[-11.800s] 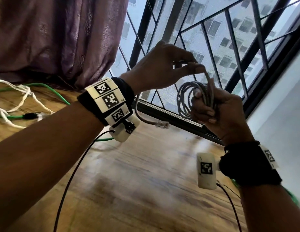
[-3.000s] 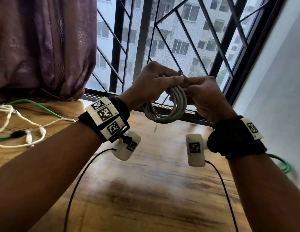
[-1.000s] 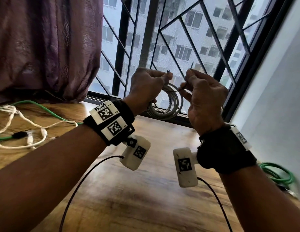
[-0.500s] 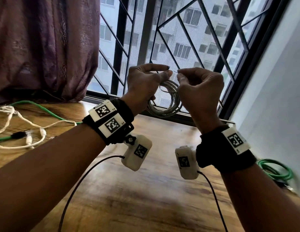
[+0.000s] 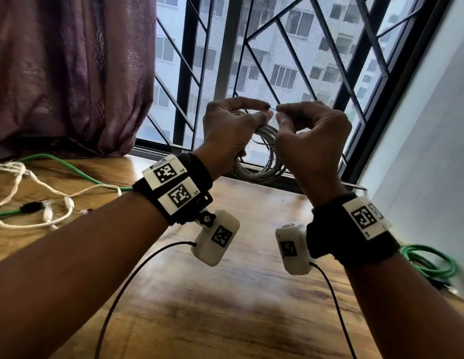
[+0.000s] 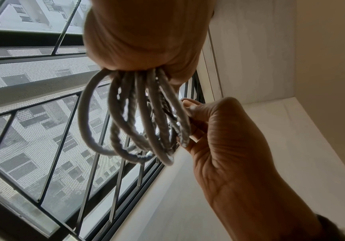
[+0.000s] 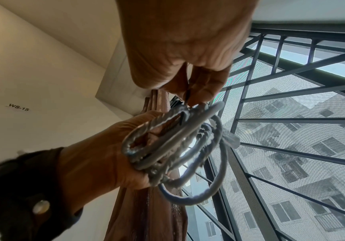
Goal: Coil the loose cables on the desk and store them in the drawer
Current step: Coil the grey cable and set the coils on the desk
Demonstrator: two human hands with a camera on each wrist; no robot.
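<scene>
Cable (image 5: 264,161), grey, in several loops: I see left hand (image 5: 227,133) gripping it, right hand (image 5: 311,141) pinching a thin tie.

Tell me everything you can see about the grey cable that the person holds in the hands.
The grey cable is wound into a loose coil of several round loops, some smooth and some looking twisted. It looks like plastic-sheathed cord. It is held up in the air before the window, above the wooden desk, hanging downward. The left hand grips the top of the loops; the right hand pinches something thin at the top.
</scene>
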